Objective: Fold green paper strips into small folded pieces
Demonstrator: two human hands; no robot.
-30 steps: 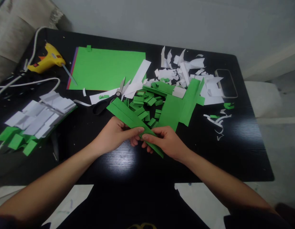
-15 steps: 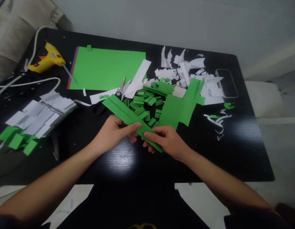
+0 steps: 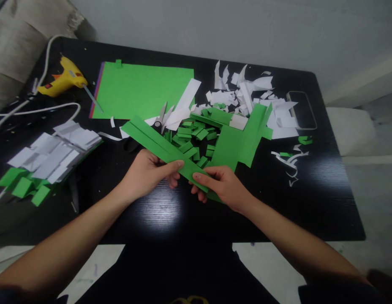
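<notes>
A long green paper strip point(image 3: 158, 145) with a crease along its length slants across the middle of the view, held up above the table. My left hand point(image 3: 154, 171) pinches it near its middle, thumb on top. Close to its lower right end, my right hand point(image 3: 219, 183) grips it with the thumb pressed on the paper and the fingers underneath. Just beyond the strip lies a heap of small folded green paper pieces point(image 3: 196, 135). A larger cut green sheet point(image 3: 229, 145) rests beside them, partly behind my right hand.
Scissors point(image 3: 162, 116) lie behind the strip, near a stack of green sheets point(image 3: 142, 90). A yellow glue gun point(image 3: 64, 78) sits at back left. White paper scraps point(image 3: 246, 90) and a phone point(image 3: 302, 110) are at back right. A white-and-green folded-paper assembly point(image 3: 53, 154) stands at left.
The green strip has shifted up and to the left between my hands. My left hand has moved slightly left; the right hand has barely moved. The things on the table look unchanged.
</notes>
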